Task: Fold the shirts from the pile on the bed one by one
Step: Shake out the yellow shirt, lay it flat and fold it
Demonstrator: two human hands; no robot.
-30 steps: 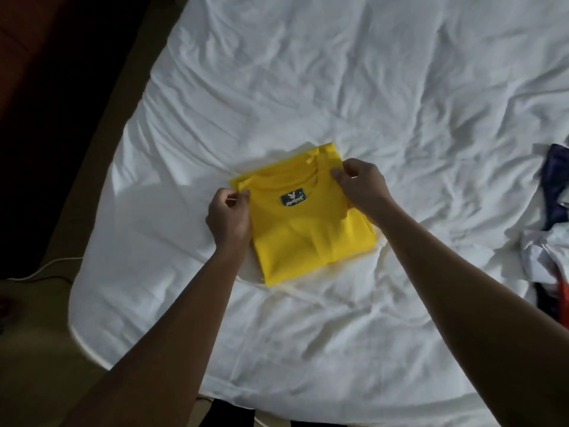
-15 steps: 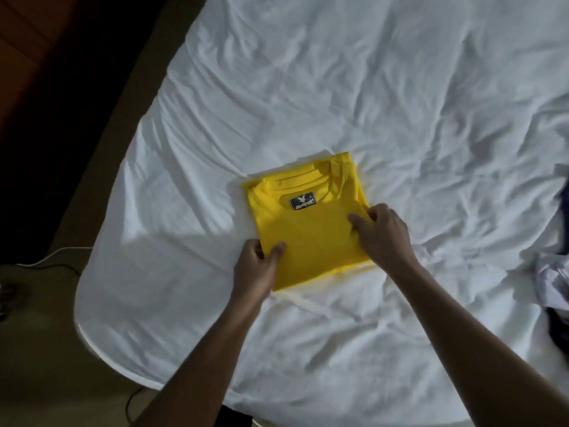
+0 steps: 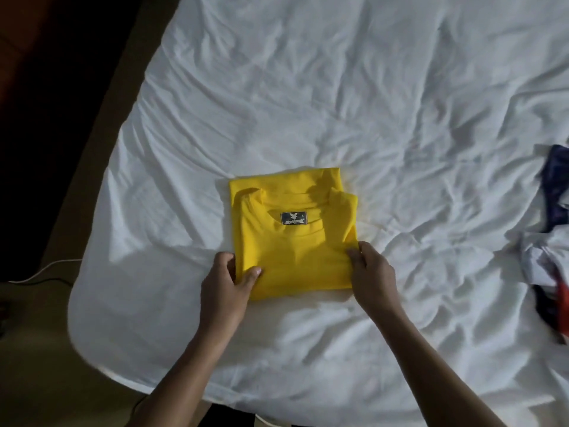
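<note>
A yellow shirt (image 3: 292,235) lies folded into a compact rectangle on the white bed sheet (image 3: 369,103), its collar and dark neck label facing up. My left hand (image 3: 226,282) grips the shirt's near left corner, thumb on top and fingers curled at its edge. My right hand (image 3: 371,269) pinches the near right corner. A pile of unfolded shirts (image 3: 551,241), dark blue, white and red, sits at the right edge of the view, partly cut off.
The bed's left edge and rounded near corner (image 3: 89,334) border a tan floor. A white cable (image 3: 46,269) lies on the floor to the left. Dark furniture fills the upper left.
Both hands slid from the collar end down to the shirt's near corners. The shirt now lies squarer to me, with a second folded layer showing behind the collar.
</note>
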